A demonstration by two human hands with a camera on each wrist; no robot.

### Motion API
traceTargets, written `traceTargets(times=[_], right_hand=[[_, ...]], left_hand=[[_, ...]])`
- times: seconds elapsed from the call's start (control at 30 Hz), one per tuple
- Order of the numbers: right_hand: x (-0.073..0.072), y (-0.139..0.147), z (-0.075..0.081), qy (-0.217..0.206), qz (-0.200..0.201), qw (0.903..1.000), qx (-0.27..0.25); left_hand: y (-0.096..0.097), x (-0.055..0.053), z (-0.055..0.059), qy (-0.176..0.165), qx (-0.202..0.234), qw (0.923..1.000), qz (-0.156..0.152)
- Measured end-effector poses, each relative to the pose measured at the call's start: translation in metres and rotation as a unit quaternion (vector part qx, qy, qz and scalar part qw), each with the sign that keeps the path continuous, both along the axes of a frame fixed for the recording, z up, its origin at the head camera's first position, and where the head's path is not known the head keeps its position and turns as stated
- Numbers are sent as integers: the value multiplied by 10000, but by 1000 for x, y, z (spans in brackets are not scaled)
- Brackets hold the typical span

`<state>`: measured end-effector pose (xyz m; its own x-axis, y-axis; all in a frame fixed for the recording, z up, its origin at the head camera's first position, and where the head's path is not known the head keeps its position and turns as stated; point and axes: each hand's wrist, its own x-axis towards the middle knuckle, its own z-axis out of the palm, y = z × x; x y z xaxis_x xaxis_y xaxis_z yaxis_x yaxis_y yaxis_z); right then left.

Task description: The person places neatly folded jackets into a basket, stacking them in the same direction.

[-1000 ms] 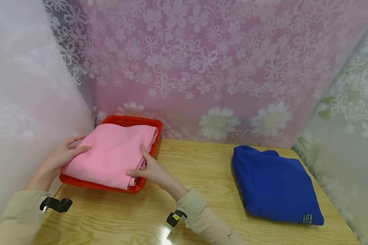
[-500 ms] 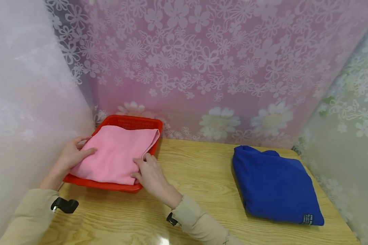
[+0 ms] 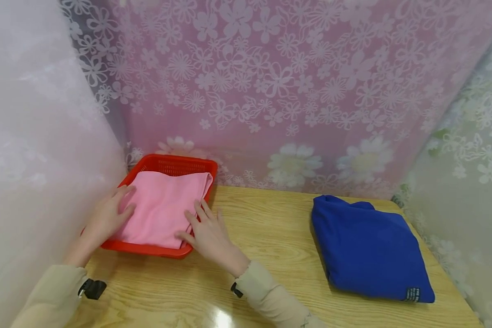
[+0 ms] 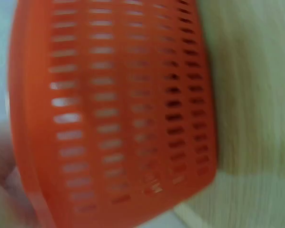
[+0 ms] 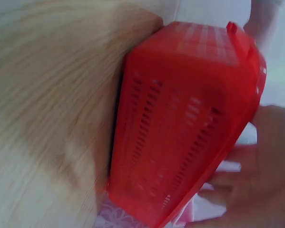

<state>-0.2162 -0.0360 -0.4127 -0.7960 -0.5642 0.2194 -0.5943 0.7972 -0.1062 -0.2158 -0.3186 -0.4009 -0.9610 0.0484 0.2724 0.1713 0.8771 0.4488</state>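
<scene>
A folded pink cloth lies inside a red plastic basket with slotted walls. My left hand is at the basket's left side, its fingers spread over the cloth's left edge. At the right side my right hand rests with spread fingers on the cloth's right edge. In the left wrist view the basket wall fills most of the frame and only a blurred bit of the hand shows. The right wrist view has the basket with the right hand over its rim.
A folded blue garment with a small dark label lies on the right part of the wooden table. Flowered curtains stand behind and at both sides, close against the basket's left.
The pink cloth has settled lower into the basket. My left hand has shifted right along its edge. My right hand pinched the cloth's edge, and its fingers have since spread.
</scene>
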Motion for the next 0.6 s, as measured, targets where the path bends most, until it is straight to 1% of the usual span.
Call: traceTargets(times=[0.07,0.13,0.17,0.3,0.4,0.47,0.53,0.6], right_hand=[[-5,0,2,-222,123,9995,186],[-10,-1,4,-312,211,9987,330],[-13,-1,5,-323,244,9984,387],[-23,-3,6,-289,370,9973,557],[-27,-1,6,-304,478,9970,533],[-28,1,6,-297,572,9970,439],[-26,4,8,-341,705,9964,311],[-22,8,10,-408,841,9955,144]], left_hand=[[2,4,-2,92,-431,9989,-137],[0,6,-5,24,-749,9968,-280],[-2,7,-6,-96,-861,9957,-314],[-8,7,-9,-577,-1224,9904,-287],[-9,7,-9,-781,-1372,9870,-292],[-9,7,-9,-821,-1373,9866,-307],[-7,8,-9,-780,-1324,9878,-255],[-3,10,-10,-577,-1255,9904,-108]])
